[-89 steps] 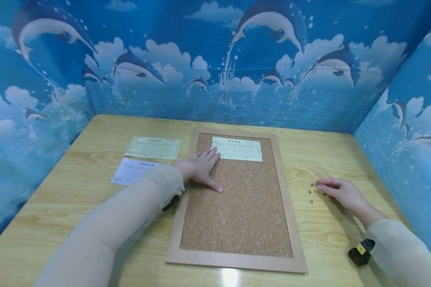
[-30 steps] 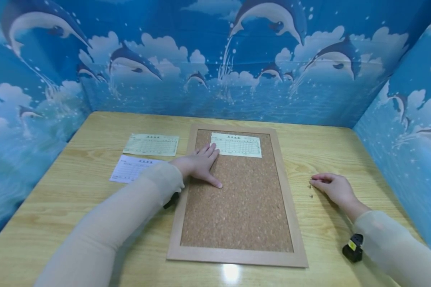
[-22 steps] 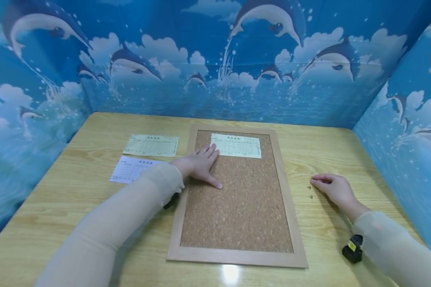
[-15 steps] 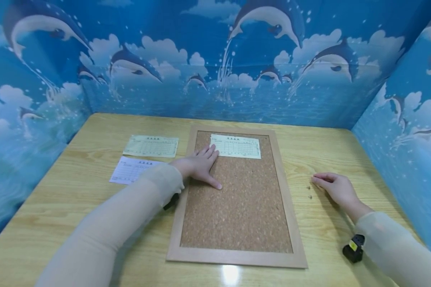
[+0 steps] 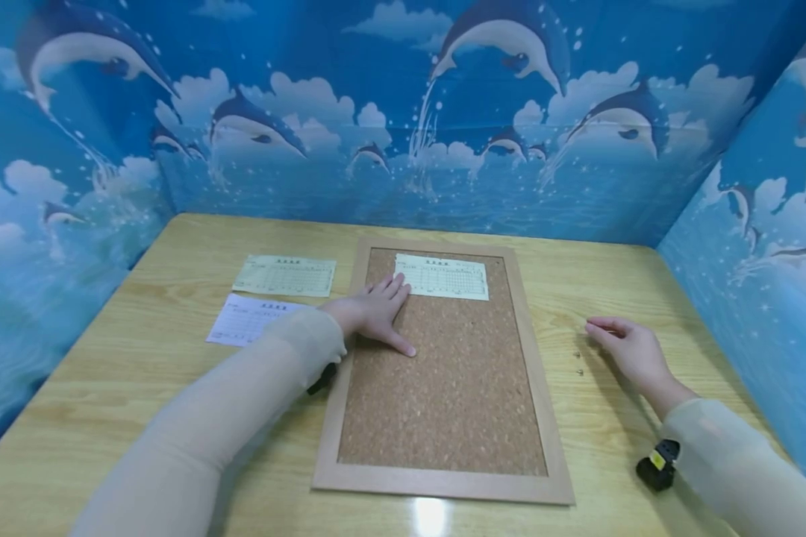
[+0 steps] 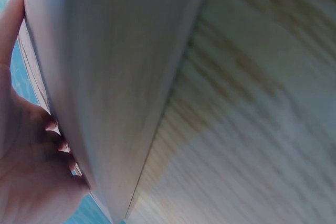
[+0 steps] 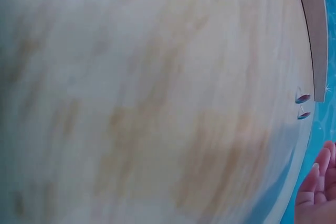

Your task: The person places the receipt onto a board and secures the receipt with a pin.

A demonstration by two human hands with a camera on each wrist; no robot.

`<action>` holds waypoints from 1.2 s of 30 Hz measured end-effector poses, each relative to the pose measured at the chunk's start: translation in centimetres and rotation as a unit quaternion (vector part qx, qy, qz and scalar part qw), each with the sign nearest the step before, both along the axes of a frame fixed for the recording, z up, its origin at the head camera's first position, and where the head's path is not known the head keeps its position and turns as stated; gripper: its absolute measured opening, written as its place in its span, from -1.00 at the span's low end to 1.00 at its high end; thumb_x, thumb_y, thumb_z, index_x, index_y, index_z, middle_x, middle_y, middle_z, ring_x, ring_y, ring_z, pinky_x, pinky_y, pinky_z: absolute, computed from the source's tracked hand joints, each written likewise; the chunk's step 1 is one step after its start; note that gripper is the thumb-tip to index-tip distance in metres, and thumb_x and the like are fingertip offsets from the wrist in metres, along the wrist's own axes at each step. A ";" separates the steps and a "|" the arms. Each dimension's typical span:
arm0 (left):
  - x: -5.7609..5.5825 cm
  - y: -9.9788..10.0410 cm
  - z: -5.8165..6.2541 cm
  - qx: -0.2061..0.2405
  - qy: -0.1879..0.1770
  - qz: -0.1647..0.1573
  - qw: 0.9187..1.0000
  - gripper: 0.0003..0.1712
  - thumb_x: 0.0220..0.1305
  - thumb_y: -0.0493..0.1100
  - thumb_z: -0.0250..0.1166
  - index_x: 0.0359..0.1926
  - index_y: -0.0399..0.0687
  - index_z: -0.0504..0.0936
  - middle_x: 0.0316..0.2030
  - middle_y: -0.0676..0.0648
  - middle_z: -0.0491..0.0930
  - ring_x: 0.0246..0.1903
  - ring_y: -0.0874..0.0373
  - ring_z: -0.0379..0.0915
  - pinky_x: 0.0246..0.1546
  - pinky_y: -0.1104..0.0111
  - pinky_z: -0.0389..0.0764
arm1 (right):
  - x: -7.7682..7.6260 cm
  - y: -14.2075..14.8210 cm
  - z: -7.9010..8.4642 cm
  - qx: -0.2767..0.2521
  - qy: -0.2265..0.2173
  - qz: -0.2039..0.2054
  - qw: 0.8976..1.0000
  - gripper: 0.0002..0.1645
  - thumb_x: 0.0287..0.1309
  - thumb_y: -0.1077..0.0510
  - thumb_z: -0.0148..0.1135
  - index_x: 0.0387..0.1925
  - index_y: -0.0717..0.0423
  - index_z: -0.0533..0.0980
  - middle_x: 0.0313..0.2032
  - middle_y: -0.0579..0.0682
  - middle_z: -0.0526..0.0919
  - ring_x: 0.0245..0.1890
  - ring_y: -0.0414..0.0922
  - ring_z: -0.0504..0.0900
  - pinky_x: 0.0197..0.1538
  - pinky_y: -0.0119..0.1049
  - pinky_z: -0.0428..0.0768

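Observation:
My left hand lies with fingers spread on the framed corkboard, its fingertips on the left edge of a pale green printed slip. In the left wrist view, the hand rests over the board's wooden frame. To the right of the board, my right hand is just above the table with thumb and forefinger tips together. It pinches a thumbtack, hidden by the fingertips. Two thumbtacks sit on the table beside this hand; the right wrist view shows these tacks near the frame's corner.
Left of the board are another green slip and a white slip, partly under the left sleeve. A small dark dot marks the cork's top right corner. Dolphin-print cloth walls in the wooden table.
Three tacks lay on the table at first; two remain there, and my right hand has picked one up and lifted slightly away. My left hand stays put on the board.

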State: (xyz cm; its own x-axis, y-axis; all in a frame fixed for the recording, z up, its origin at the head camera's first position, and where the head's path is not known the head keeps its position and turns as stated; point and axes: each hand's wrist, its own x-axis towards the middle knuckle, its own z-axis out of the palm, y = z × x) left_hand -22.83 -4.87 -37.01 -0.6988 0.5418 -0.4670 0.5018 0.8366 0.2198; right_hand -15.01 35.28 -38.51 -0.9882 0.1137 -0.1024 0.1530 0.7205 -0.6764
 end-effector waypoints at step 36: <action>-0.1 0.1 -0.1 -0.004 -0.003 0.004 1.000 0.43 -0.14 0.60 0.14 0.45 -0.07 -0.41 0.41 -0.13 -0.59 0.38 -0.01 -0.66 0.33 0.06 -0.31 | -3.5 -6.8 2.0 -0.077 0.043 0.056 0.995 -0.41 0.22 -0.11 0.16 0.09 0.25 0.49 -0.16 -0.01 0.58 -0.26 -0.35 0.49 -0.16 -0.32 0.54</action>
State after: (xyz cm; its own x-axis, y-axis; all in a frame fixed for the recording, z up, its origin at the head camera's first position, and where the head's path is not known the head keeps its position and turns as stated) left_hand -22.97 -4.82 -37.15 -0.7005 0.5325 -0.4751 0.4937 0.8424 0.2162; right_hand -18.50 28.51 -36.50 -0.9996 -0.0075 -0.0254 0.0154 0.6162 -0.7874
